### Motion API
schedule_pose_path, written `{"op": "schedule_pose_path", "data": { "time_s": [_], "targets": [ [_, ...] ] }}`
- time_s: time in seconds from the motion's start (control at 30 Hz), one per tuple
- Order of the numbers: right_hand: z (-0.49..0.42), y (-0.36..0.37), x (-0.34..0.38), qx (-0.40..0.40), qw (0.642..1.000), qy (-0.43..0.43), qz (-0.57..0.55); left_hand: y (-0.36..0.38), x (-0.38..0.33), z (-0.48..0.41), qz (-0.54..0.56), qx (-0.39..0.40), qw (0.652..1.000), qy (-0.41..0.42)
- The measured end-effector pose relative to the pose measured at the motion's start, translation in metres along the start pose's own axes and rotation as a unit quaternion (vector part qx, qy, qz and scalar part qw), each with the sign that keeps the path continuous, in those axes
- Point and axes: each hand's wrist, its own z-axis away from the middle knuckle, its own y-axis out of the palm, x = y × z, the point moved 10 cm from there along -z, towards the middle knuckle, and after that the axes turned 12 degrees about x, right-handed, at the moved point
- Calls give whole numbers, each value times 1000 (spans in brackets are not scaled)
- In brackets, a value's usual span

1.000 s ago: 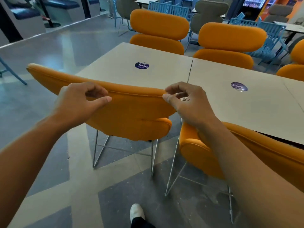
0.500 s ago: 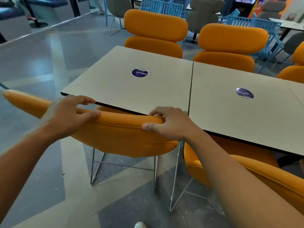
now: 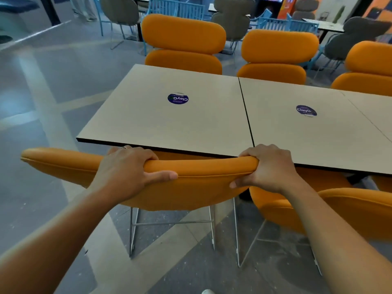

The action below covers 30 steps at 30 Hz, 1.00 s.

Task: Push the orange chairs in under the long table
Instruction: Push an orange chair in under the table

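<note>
The near orange chair [image 3: 201, 187] is gripped along its backrest top by left hand [image 3: 127, 170] and right hand [image 3: 270, 168], fingers curled over, at the near edge of the bench [image 3: 191, 124]. A neighbouring chair [image 3: 360, 211] is seen just beside, rightward; far chairs [image 3: 183, 43] line the opposite edge.

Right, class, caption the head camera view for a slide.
Left hand and right hand grip the backrest of an orange padded chair at the edge of the long beige table.
</note>
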Motion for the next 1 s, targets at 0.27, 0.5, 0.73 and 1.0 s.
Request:
{"op": "schedule_pose_path", "data": {
  "time_s": [0.27,0.5,0.73,1.0],
  "targets": [
    [14,-1,-4,-67,997,23,-31,1,31,9,-80,-45,995,-37],
    [13,1,-10,-77,997,20,-18,5,29,26,-70,-107,989,-71],
    [9,2,-12,-59,998,-12,-2,2,30,27,-64,-143,986,-50],
    [5,1,-3,-102,995,-7,9,-4,39,18,-68,-158,985,-25]
  ]
}}
